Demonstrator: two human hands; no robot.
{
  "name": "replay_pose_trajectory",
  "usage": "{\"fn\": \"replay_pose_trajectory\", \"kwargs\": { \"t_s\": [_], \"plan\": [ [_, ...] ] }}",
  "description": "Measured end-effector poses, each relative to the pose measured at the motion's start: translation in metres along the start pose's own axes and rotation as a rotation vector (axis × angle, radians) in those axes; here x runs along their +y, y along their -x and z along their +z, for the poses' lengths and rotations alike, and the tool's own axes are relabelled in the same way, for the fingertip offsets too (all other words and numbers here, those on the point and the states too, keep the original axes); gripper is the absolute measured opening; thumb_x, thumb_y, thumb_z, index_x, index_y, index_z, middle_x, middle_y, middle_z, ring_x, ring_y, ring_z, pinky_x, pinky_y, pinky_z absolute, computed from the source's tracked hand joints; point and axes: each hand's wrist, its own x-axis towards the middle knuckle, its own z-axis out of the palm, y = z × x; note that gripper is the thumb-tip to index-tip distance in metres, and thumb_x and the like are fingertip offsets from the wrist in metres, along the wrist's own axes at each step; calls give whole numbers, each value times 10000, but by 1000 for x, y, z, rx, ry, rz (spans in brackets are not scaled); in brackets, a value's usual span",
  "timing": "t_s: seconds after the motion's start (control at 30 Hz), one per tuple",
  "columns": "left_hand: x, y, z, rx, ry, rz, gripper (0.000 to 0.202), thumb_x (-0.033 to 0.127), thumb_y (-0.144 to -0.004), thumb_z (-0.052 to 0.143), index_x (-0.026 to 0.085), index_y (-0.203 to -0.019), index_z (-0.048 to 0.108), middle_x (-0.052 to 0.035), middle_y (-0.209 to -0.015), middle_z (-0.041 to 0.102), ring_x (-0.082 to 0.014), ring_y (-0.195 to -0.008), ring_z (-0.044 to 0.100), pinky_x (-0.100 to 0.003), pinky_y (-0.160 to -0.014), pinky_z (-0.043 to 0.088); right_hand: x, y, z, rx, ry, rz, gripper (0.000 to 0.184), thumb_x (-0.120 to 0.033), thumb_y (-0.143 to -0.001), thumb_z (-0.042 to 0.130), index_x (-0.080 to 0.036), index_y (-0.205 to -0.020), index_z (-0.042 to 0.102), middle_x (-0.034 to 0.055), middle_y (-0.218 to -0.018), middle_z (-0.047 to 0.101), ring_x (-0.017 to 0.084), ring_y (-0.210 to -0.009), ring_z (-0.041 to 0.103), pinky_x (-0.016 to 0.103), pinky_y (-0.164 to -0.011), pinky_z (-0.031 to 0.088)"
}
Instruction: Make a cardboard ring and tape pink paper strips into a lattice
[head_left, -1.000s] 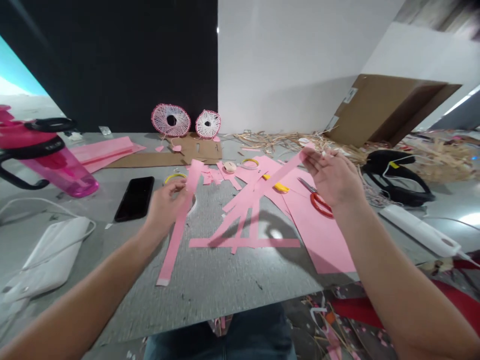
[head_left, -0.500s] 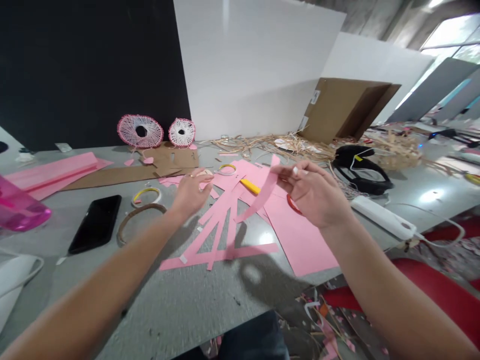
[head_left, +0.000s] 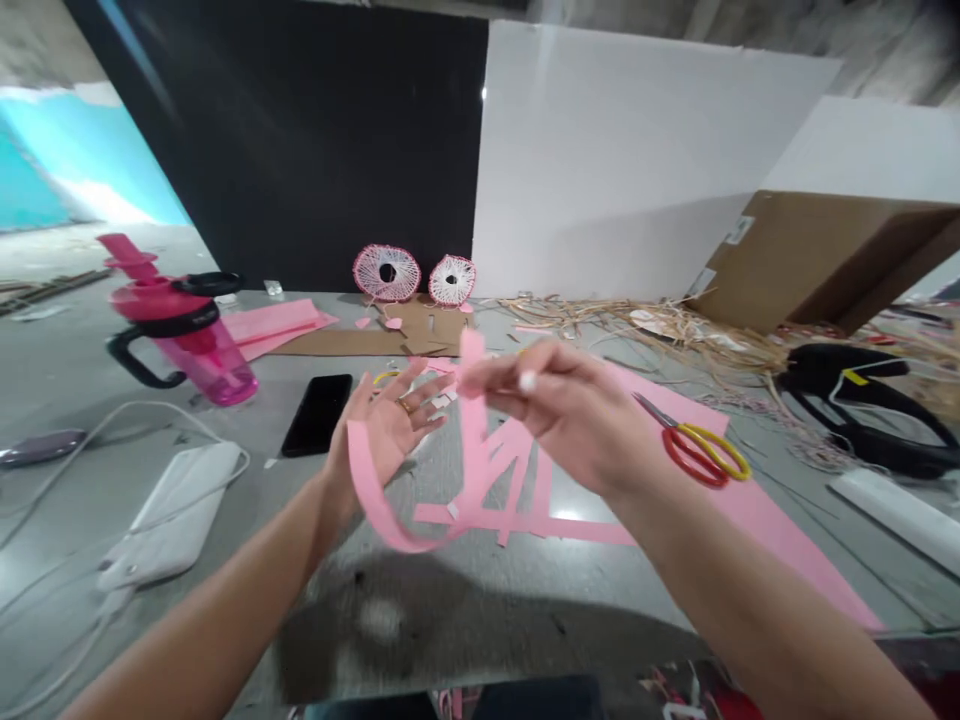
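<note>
My right hand [head_left: 574,415] pinches one end of a pink paper strip [head_left: 474,440] between thumb and fingers. The strip hangs in a U-shaped curve, its other end rising in front of my left palm. A small white bit [head_left: 527,381] shows at the right fingertips; I cannot tell what it is. Palm up and fingers spread, my left hand [head_left: 390,425] is beside the strip's free end; whether they touch is unclear. Below lie several more pink strips [head_left: 585,530], some crossing each other. Scissors [head_left: 705,455] with one red and one yellow handle rest on a pink sheet [head_left: 795,550].
A black phone [head_left: 319,415], a pink bottle [head_left: 199,345] and a white power bank [head_left: 180,515] with cables stand or lie at left. Two string-wound rings [head_left: 386,272] lean against the black panel [head_left: 300,150]. Dry fibres [head_left: 600,315] and a cardboard box [head_left: 832,255] are behind.
The view has turned left, bringing the whole bottle and the scissors into sight. My right hand has carried the strip toward my left hand, which has turned palm up with fingers spread.
</note>
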Motion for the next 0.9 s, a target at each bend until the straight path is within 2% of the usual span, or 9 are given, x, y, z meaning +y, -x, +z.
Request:
{"fn": "replay_pose_trajectory", "kwargs": {
  "t_s": [0.13,0.27,0.37,0.43,0.5,0.57,0.63,0.77,0.9],
  "plan": [
    [-6,3,-21,45,-209,99,607,770,-786,553,214,-895,772,-139,-1061,760,-338,-1107,664,-499,-1033,475,59,-12,10,-133,205,159,148,-254,-859,600,-230,-754,498,67,-984,748,210,-981,683,393,-856,522],
    [-15,7,-34,109,-467,214,338,557,-803,707,226,-834,763,-86,-973,763,-277,-1029,676,-426,-1031,459,84,-12,15,-169,275,182,105,-190,-821,580,-222,-761,499,76,-999,732,203,-1003,674,339,-821,501],
    [-19,9,-34,154,-621,263,240,455,-811,711,226,-740,722,-58,-815,739,-268,-954,686,-403,-923,504,88,-12,17,-205,306,160,72,-166,-807,568,-218,-775,529,41,-894,693,183,-916,669,314,-788,494],
    [-20,9,-33,179,-638,284,258,433,-807,704,225,-660,671,-64,-813,738,-280,-1018,679,-399,-926,500,89,-15,15,-244,325,161,64,-174,-809,563,-217,-771,536,10,-805,648,159,-794,633,300,-737,486],
    [-22,10,-33,206,-645,308,252,422,-818,689,219,-673,651,-88,-983,755,-284,-1117,654,-411,-984,476,88,-21,12,-244,352,138,65,-189,-810,563,-213,-755,537,11,-817,640,148,-771,599,300,-733,481],
    [-26,10,-34,240,-701,346,208,402,-828,675,211,-746,660,-112,-1185,718,-284,-1174,632,-444,-1043,443,87,-29,8,-190,406,84,65,-205,-810,567,-207,-749,544,32,-895,644,156,-841,596,312,-781,483],
    [-29,10,-36,260,-791,389,182,381,-839,656,205,-795,670,-130,-1272,678,-291,-1204,616,-488,-1081,413,85,-37,5,-154,484,66,55,-214,-809,576,-201,-759,560,36,-912,632,158,-859,595,318,-803,482],
    [-34,11,-38,220,-929,430,156,341,-862,619,207,-805,676,-137,-1278,666,-301,-1242,597,-542,-1107,381,83,-44,7,-211,599,211,52,-219,-818,588,-195,-774,578,13,-812,631,143,-744,580,298,-725,466],
    [-35,12,-37,178,-993,455,120,300,-875,606,218,-823,676,-123,-1276,664,-290,-1251,595,-545,-1102,393,85,-45,10,-233,554,306,89,-231,-824,596,-192,-753,557,-22,-712,577,114,-642,509,263,-621,407]
  ]
}}
